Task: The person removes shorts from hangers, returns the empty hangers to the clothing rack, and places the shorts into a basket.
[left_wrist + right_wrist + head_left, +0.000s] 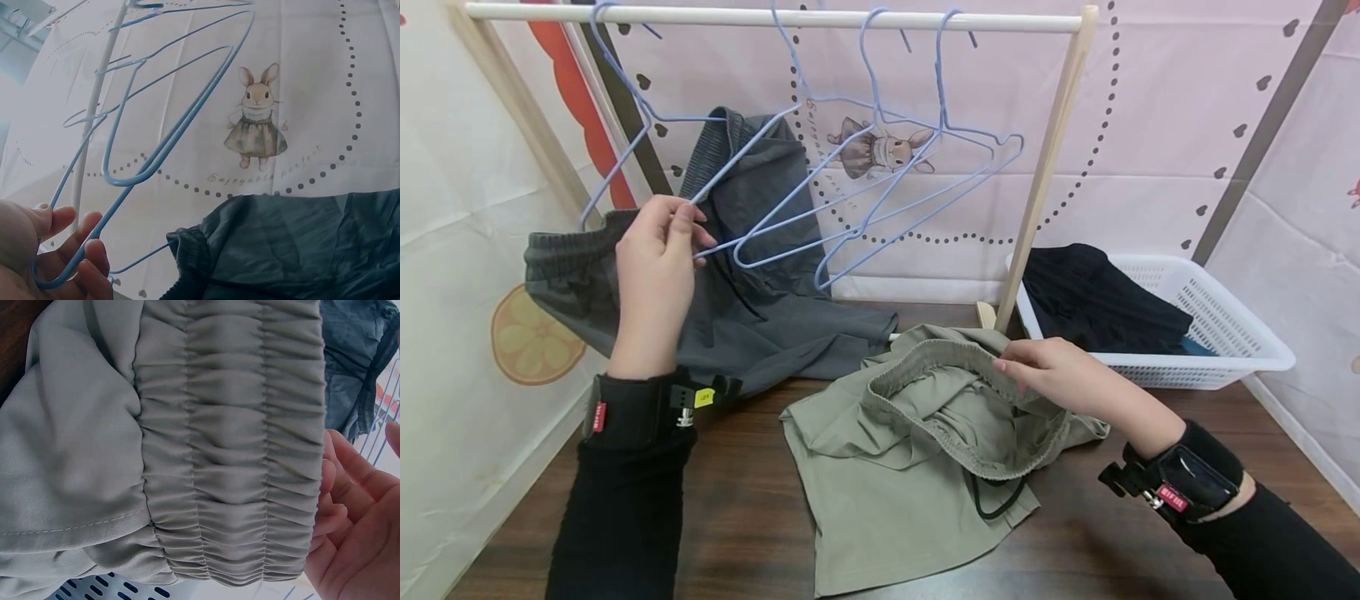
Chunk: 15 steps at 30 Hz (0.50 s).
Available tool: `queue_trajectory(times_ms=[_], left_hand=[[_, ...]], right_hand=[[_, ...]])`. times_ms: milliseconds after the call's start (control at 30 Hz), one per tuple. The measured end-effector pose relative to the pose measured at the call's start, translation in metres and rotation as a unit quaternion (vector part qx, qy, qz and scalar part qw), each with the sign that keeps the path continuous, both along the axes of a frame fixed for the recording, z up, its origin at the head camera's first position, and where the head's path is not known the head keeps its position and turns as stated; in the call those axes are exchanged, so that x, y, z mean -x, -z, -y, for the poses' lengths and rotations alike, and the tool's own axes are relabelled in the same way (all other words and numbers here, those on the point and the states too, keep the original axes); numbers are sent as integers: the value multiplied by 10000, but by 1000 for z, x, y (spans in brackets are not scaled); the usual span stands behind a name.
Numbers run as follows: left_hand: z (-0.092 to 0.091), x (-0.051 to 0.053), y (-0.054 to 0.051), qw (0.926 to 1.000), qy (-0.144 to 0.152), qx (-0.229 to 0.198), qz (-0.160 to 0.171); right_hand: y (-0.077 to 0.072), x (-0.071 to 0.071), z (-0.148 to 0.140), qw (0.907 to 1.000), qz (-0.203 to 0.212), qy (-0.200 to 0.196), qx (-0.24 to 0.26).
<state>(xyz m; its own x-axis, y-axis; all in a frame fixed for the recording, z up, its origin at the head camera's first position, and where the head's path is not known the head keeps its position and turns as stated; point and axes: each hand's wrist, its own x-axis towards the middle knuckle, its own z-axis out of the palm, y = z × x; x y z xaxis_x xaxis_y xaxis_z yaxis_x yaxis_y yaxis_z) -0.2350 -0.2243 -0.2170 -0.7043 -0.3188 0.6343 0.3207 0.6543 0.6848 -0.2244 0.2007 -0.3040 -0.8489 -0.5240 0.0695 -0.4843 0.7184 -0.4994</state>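
Observation:
My left hand (658,271) pinches the lower corner of a blue wire hanger (752,150) that hangs from the rail; in the left wrist view the fingers curl round the hanger's corner (53,282). Khaki shorts (880,500) with a black drawcord lie on the table, their elastic waistband (925,417) standing partly open. At the waistband's back right edge is my right hand (1060,379); in the right wrist view its fingertips go behind the waistband (231,444), the thumb apart from the cloth.
Dark grey shorts (760,217) hang on a hanger at the left of the white rail (737,14). More blue hangers (940,125) hang to the right. Behind the right hand stands a white basket (1240,333) with black cloth (1097,300) in it.

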Motion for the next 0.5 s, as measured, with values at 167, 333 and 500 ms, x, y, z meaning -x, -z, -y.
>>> queue_trajectory(times_ms=[167, 333, 500], left_hand=[[-5, 2, 0, 9999, 59, 85, 97], [-9, 4, 2, 9996, 75, 163, 207], [-10, 5, 4, 9995, 49, 190, 251]], right_hand=[[1, 0, 0, 10000, 61, 42, 2], [2, 0, 0, 10000, 39, 38, -9], [2, 0, 1, 10000, 40, 28, -13]])
